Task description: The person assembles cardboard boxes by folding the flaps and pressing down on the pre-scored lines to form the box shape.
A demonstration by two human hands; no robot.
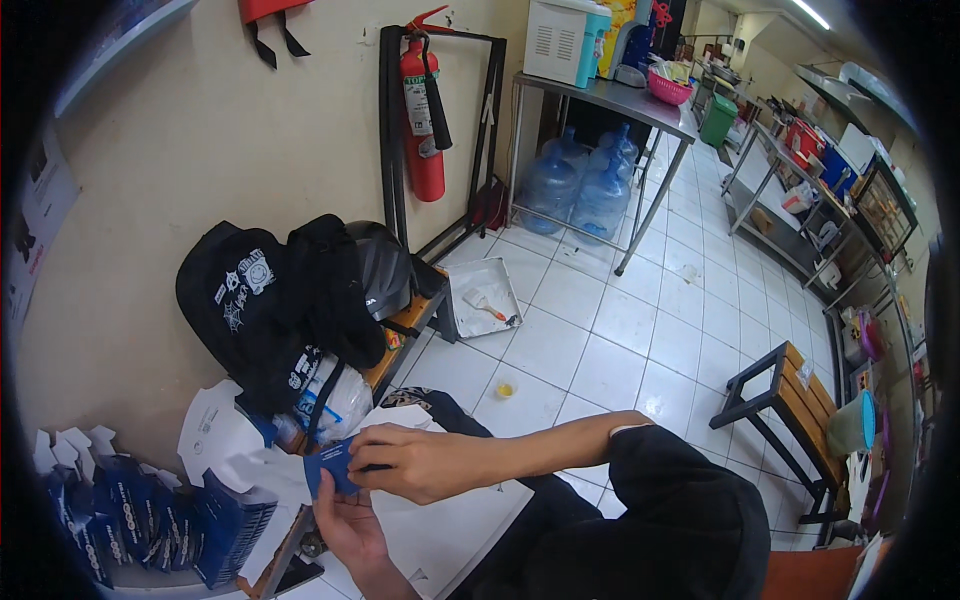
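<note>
At the left edge of the white board (pixel 450 545), your left hand (pixel 350 530) gripped the blue piece (pixel 325 463) nearside, your right hand (pixel 415 466) gripped its right side, long axis partly hidden.

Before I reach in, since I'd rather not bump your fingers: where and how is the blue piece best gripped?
Probably pinch the blue piece by its upper-left edge, from the left. Its visible face looks flat, the right hand covers its right side, and the left hand has its thumb low on it, so that edge looks freest.
</note>
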